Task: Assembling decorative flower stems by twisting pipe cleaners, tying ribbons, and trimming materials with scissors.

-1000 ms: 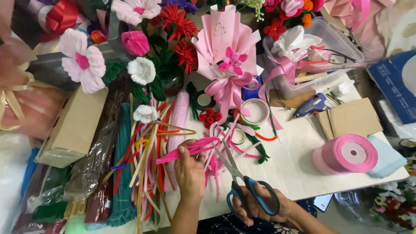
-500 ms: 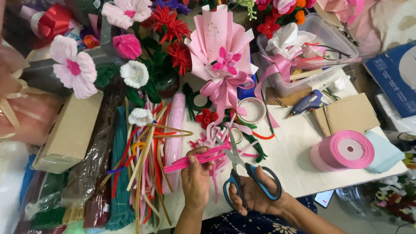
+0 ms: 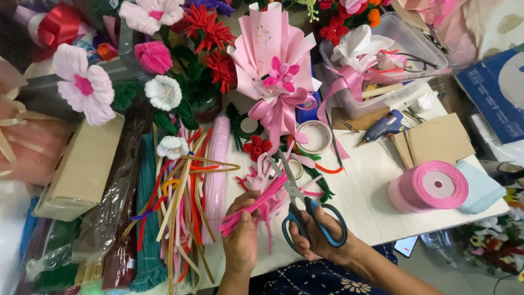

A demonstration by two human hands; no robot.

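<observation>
Pink pipe cleaners (image 3: 256, 206), one small bundle, pinched between thumb and fingers of left hand (image 3: 242, 236) low over the near edge of the white table (image 3: 371, 186), upper ends slanting up and right toward the scissor blades. Scissors (image 3: 305, 216), blue-handled, gripped in right hand (image 3: 319, 237), fingers through the loops, blades slightly parted and pointing up-left, tips beside the bundle. Loose pink offcuts on the table just under the blades. Mixed pipe cleaners (image 3: 180, 207), red, yellow, green, laid out in a heap left of the hand. Pink ribbon roll (image 3: 431, 188), lying flat, well to the right. Pink paper bouquet (image 3: 275, 71), upright behind. Blue glue gun (image 3: 385, 127) near a clear plastic box (image 3: 382, 60).
</observation>
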